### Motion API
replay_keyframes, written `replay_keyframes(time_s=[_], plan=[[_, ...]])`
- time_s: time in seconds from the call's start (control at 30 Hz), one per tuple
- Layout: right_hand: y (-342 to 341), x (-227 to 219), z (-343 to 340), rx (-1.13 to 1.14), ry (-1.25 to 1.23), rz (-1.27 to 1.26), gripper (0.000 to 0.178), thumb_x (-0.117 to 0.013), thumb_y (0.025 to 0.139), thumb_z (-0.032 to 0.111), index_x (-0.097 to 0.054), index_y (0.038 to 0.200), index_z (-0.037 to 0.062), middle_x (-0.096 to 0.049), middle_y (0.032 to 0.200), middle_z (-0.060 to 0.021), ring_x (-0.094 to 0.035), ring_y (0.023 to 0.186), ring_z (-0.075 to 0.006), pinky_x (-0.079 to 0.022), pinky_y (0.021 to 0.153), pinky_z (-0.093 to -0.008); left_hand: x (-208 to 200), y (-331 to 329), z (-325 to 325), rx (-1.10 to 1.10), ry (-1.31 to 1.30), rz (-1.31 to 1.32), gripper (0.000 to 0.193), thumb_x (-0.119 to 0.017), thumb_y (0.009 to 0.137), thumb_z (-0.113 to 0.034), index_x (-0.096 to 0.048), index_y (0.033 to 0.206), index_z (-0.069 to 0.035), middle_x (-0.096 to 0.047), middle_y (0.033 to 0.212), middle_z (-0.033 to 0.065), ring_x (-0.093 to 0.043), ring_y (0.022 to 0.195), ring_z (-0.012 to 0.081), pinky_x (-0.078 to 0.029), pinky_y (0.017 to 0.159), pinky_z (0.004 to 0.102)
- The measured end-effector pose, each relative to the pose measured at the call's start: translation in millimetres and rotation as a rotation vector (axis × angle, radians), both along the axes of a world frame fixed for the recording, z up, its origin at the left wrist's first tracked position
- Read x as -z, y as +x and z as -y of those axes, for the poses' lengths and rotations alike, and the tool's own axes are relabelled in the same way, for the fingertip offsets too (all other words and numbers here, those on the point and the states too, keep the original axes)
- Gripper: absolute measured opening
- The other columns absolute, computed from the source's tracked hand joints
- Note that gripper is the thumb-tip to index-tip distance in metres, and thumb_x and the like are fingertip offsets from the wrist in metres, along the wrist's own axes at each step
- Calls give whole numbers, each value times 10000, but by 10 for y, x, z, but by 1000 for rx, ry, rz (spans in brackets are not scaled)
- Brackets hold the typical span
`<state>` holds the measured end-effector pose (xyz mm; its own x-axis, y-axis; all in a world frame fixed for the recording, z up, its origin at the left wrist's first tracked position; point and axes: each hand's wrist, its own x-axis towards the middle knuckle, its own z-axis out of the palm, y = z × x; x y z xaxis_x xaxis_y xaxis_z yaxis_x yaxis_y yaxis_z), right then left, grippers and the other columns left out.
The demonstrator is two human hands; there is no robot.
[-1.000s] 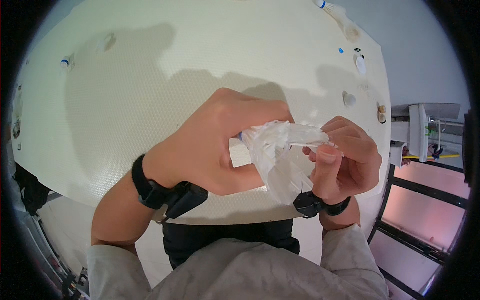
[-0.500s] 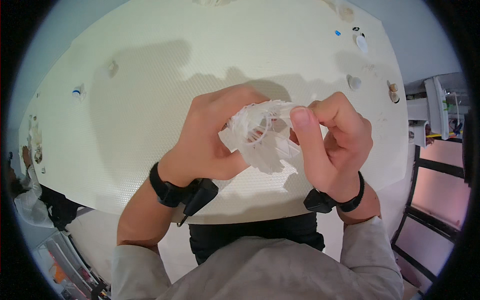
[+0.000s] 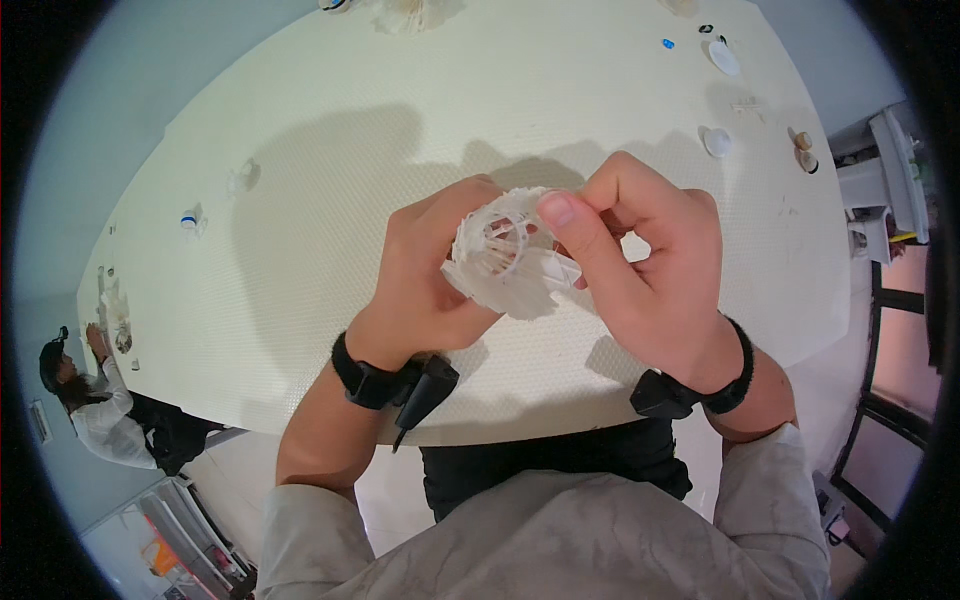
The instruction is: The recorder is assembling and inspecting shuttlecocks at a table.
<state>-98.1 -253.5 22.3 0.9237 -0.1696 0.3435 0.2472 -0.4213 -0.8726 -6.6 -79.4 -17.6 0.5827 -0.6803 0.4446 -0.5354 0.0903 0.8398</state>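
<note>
Both my hands hold a small white shuttlecock (image 3: 505,262) just above the near edge of a big pale oval table (image 3: 330,200). My left hand (image 3: 425,275) cups it from the left, fingers curled around the feather skirt. From the right, my right hand (image 3: 645,270) pinches the feathers, thumb pressed on the rim at the top. The feather skirt looks frayed and its open end faces up toward me. Black bands sit on both my wrists.
Small white and blue bits (image 3: 190,220) lie scattered on the table's left side, and round white caps (image 3: 716,142) on the far right. Another white feathery piece (image 3: 415,12) rests at the far edge. A person (image 3: 95,400) sits at the table's left end. Shelving (image 3: 890,170) stands at right.
The view has shifted, so my hands now sit more centred and larger. My right thumb has come up onto the shuttlecock's rim, and the shuttlecock has turned its open end upward.
</note>
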Motion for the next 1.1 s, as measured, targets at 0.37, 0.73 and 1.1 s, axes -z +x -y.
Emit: replay_keyframes(time_s=[0.37, 0.73, 1.1], plan=[[20, -30, -2, 5, 61, -15, 280, -643, 954, 87, -534, 705, 18, -602, 561, -24, -548, 494, -40, -395, 468, -197, 22, 26, -36, 3, 44, 24, 363, -722, 659, -67, -610, 1000, -13, -623, 837, 108, -606, 689, 262, -491, 653, 296], [65, 67, 39, 6, 15, 97, 211, -712, 891, 93, -586, 740, 14, -547, 549, -48, -468, 453, -66, -341, 428, -222, 64, 44, 17, 31, -9, 9, 345, -731, 669, -76, -620, 991, -24, -602, 800, 90, -589, 662, 227, -471, 622, 282], [142, 112, 1, 3, 140, 63, 129, -623, 953, 99, -672, 1003, -9, -667, 706, -55, -565, 567, -68, -408, 511, -201, 111, 65, -47, -199, -30, -169, 262, -729, 780, -98, -611, 1002, -25, -624, 784, 77, -564, 650, 106, -455, 592, 240]])
